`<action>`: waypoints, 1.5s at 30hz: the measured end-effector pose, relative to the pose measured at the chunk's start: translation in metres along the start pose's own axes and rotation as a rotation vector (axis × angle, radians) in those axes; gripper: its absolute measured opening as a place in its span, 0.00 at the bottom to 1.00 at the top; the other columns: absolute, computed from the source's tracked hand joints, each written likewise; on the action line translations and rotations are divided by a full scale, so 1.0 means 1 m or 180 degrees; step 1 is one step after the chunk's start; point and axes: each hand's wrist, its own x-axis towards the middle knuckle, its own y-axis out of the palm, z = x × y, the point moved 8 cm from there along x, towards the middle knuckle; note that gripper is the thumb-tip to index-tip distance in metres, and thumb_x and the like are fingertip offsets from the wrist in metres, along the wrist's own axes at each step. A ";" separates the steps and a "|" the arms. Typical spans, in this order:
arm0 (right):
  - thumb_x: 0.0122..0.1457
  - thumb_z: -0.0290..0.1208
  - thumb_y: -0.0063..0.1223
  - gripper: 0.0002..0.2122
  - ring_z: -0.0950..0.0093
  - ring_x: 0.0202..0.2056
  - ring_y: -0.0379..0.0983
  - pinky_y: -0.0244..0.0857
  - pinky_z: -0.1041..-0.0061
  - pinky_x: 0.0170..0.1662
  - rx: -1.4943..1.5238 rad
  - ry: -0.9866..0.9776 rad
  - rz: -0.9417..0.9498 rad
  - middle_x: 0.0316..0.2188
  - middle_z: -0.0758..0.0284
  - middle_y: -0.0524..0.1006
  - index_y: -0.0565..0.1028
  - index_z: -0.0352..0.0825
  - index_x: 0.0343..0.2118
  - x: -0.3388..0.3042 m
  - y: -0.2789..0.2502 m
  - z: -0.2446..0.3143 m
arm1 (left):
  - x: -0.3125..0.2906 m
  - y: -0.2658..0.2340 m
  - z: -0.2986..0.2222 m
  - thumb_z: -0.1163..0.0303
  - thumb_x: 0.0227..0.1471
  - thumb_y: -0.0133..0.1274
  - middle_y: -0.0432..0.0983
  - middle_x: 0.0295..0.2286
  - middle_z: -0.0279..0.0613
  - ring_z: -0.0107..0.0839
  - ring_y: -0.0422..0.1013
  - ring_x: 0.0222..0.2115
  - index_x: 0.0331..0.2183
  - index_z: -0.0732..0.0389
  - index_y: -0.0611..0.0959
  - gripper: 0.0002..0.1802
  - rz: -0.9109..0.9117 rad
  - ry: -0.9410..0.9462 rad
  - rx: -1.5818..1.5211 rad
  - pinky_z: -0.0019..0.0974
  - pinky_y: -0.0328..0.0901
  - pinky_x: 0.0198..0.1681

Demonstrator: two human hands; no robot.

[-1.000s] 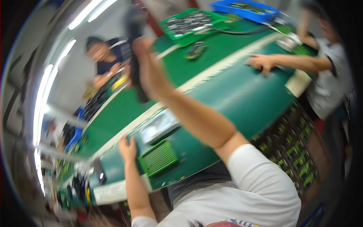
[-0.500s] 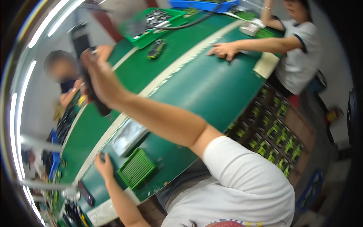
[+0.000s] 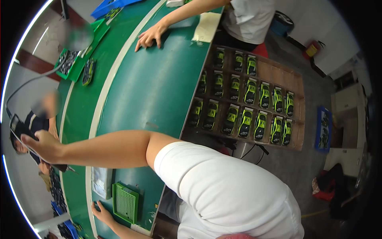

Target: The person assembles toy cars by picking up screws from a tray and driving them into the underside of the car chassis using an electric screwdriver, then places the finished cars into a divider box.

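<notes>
My right hand [image 3: 45,146] is closed around a black electric screwdriver [image 3: 24,129], raised over the far left side of the bench. Its cable rises from the top end, and its thin bit points down past my hand. Near the lower edge, my left hand [image 3: 104,215] lies on the green bench top with its fingers apart and holds nothing. Beside it stands a small green plastic basket [image 3: 137,207] with a grid bottom. A whitish, shiny flat packet [image 3: 101,183] lies just beyond the basket, partly covered by my right arm.
A brown compartment tray [image 3: 274,73] of green-and-black toy cars [image 3: 250,91] stands right of the bench. A co-worker's hand [image 3: 148,36] rests on the bench top. Another toy car [image 3: 88,71] lies on the green belt, near a green bin [image 3: 85,55] of parts. Another person is across the belt.
My view has turned, so the bench now runs more upright and more of the car tray shows. The screwdriver stays in my right hand; my left hand stays by the basket.
</notes>
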 end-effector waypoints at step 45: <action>0.54 0.69 0.42 0.35 0.74 0.13 0.70 0.65 0.79 0.18 -0.1042 0.0795 0.0495 0.14 0.64 0.70 0.68 0.30 0.25 -0.037 0.009 -0.041 | -0.016 -0.010 -0.027 0.61 0.49 0.59 0.64 0.54 0.54 0.49 0.58 0.57 0.46 0.62 0.78 0.24 -0.0163 -0.0151 -0.0343 0.46 0.54 0.59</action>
